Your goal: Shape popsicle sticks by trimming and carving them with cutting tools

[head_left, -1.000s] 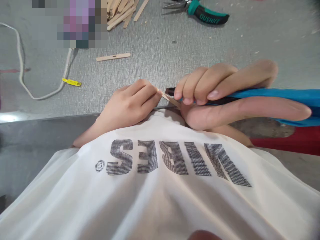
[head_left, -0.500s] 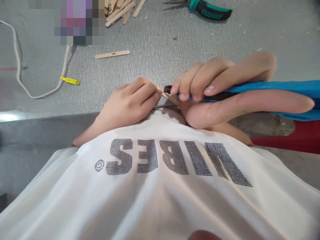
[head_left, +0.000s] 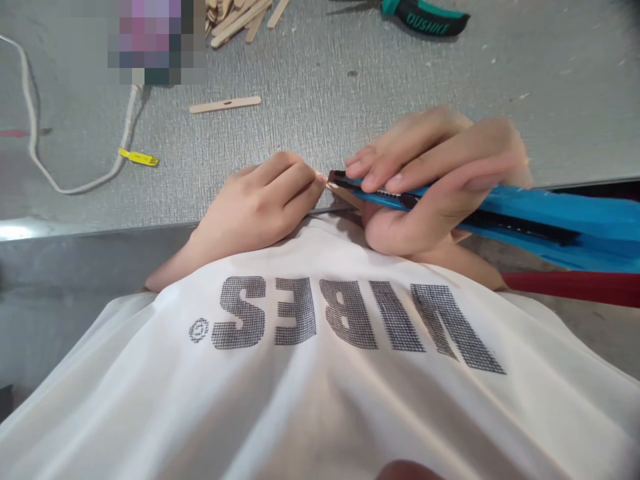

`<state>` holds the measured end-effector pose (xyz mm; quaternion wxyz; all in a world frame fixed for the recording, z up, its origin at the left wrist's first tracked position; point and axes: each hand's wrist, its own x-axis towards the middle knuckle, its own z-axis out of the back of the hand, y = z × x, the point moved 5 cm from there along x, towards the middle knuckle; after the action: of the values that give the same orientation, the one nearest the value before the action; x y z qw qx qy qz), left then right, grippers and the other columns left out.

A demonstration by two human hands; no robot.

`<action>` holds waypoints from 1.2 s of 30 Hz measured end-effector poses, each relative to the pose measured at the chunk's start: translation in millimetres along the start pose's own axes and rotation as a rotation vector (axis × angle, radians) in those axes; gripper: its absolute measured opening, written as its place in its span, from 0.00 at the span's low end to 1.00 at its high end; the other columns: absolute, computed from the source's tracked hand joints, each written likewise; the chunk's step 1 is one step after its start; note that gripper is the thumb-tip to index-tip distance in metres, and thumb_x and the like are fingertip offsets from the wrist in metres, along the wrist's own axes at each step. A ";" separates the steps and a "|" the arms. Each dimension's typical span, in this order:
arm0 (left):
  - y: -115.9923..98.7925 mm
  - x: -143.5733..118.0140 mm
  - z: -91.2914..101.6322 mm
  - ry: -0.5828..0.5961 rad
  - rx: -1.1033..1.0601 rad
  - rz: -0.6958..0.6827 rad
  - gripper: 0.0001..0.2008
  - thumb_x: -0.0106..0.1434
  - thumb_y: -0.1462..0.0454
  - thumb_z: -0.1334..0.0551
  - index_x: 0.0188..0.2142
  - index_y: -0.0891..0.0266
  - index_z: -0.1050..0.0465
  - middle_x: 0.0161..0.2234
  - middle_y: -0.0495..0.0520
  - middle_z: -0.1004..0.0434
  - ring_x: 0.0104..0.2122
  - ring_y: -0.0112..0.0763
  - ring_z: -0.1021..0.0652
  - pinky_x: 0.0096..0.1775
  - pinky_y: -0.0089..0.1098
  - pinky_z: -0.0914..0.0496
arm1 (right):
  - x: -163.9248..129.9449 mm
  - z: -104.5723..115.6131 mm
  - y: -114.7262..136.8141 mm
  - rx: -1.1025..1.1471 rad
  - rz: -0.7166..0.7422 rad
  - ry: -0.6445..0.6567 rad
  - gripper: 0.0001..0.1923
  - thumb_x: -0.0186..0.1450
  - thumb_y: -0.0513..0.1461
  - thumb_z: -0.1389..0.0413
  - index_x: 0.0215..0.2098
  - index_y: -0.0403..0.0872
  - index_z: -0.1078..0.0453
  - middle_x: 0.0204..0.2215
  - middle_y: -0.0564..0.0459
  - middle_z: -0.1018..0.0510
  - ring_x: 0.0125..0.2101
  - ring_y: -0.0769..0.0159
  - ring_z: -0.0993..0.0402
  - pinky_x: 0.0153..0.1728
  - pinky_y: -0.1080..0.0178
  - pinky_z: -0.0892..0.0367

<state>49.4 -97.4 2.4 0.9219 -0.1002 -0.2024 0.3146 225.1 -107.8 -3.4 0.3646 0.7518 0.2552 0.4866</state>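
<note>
At the table's near edge my left hand (head_left: 263, 200) is closed, its fingertips pinching one end of a wooden craft stick (head_left: 345, 196). The stick slants down to the right, its far end hidden behind my right hand (head_left: 430, 180). That hand is wrapped around a blue utility knife (head_left: 525, 217) with a black slider. The knife's tip end meets the stick close to my left fingertips. Whether the blade is in the wood I cannot make out.
One craft stick (head_left: 225, 105) with a dark notch in its middle lies on the grey table (head_left: 300, 127). Behind it are a pile of sticks (head_left: 240, 20) and green-and-black pliers (head_left: 425, 17). A white cable (head_left: 80, 192) with a yellow tag (head_left: 139, 157) curves at the left.
My right thumb has come in from pointing right to lie over the knife. The knife's rear end has swung down toward me. My left hand has stayed nearly still.
</note>
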 end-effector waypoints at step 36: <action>-0.6 3.4 0.7 0.033 0.011 -0.028 0.13 0.82 0.58 0.49 0.53 0.54 0.26 0.49 0.56 0.17 0.54 0.40 0.18 0.48 0.41 0.21 | 6.0 -19.2 4.4 0.317 0.610 -0.355 0.43 0.80 0.62 0.56 0.17 0.46 0.64 0.07 0.63 0.55 0.05 0.82 0.46 0.08 0.79 0.46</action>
<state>51.8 -95.8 4.2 0.9300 -0.0973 -0.1868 0.3013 210.0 -100.3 8.4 0.1207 0.9127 0.0249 0.3895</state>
